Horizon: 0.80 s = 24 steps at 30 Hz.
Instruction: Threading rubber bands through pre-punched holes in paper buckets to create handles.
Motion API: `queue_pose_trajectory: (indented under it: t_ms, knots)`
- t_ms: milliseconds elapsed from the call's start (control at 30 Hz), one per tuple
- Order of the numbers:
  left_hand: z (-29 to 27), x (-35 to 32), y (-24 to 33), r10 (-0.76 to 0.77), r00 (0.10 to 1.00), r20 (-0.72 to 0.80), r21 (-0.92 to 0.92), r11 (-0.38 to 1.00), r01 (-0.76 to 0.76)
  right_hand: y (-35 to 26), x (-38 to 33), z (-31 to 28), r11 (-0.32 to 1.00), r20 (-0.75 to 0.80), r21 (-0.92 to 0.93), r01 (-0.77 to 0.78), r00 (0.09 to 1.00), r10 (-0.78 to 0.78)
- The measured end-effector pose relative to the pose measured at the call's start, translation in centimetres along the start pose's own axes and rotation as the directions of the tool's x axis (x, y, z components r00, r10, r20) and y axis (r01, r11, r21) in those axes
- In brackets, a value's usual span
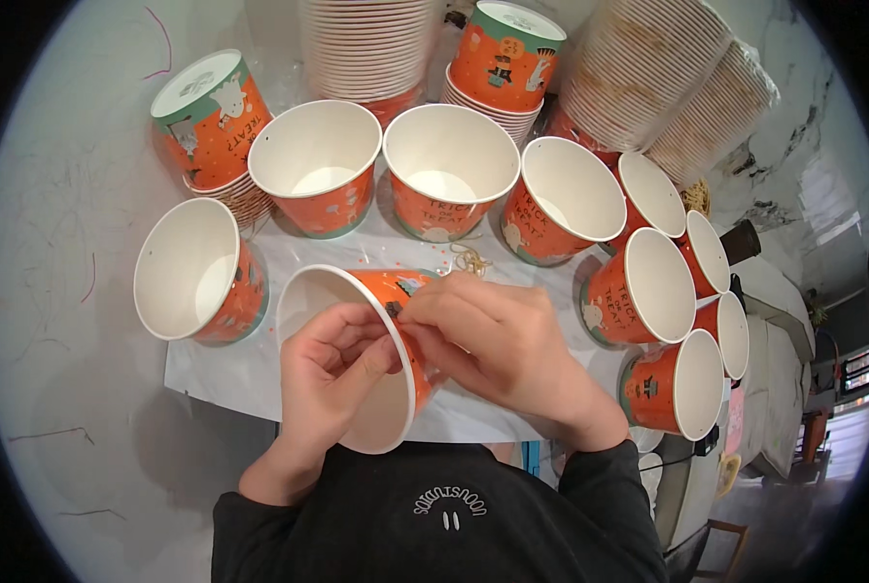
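Both hands, left hand (pixel 332 374) and right hand (pixel 498 340), grip the orange paper cup (pixel 357 291), seemingly pinching its rim.

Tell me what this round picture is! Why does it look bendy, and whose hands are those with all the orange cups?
The picture comes from a small camera worn on a person's head, looking down. Its wide lens bends straight edges, so everything looks round. The two bare hands belong to that person.

The left hand reaches inside a tipped orange paper tub and steadies its rim. The right hand pinches something tiny at the tub's side with its fingers; it is too small to tell what.

Around them, more open tubs stand in a curved row on a white sheet covering a grey table. At the back are tall stacks of tubs. A little pile of yellowish string lies near the hands.
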<state>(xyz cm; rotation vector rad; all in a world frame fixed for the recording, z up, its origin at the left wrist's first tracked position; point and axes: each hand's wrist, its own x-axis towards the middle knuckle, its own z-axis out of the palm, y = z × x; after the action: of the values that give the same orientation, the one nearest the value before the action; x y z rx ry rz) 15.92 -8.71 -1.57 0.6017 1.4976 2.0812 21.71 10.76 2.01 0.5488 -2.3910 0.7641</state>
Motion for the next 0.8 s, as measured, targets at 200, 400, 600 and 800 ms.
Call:
queue_pose_trajectory:
  t_ms: [200, 400, 600, 800]
  knots:
    - [-0.1, 0.4, -0.8, 0.061, 0.998, -0.019, -0.024, 0.998, -0.062, -0.2, 0.0, 0.0, 1.0, -0.02, 0.011, 0.008, 1.0, -0.008]
    - [-0.1, 1.1, -1.5, 0.049, 0.995, -0.083, -0.035, 0.998, -0.052, -0.3, 0.2, 0.0, 0.996, 0.003, 0.076, -0.034, 0.999, 0.034]
    - [-0.6, 0.9, -1.7, 0.039, 0.998, -0.05, -0.009, 0.999, -0.04, -0.3, 0.0, -0.2, 0.995, 0.035, 0.083, -0.059, 0.998, 0.056]
    - [-0.5, 0.2, -1.0, 0.001, 1.0, -0.03, -0.149, 0.989, -0.005, -0.6, -0.1, -0.3, 0.993, 0.051, 0.083, -0.079, 0.996, 0.075]
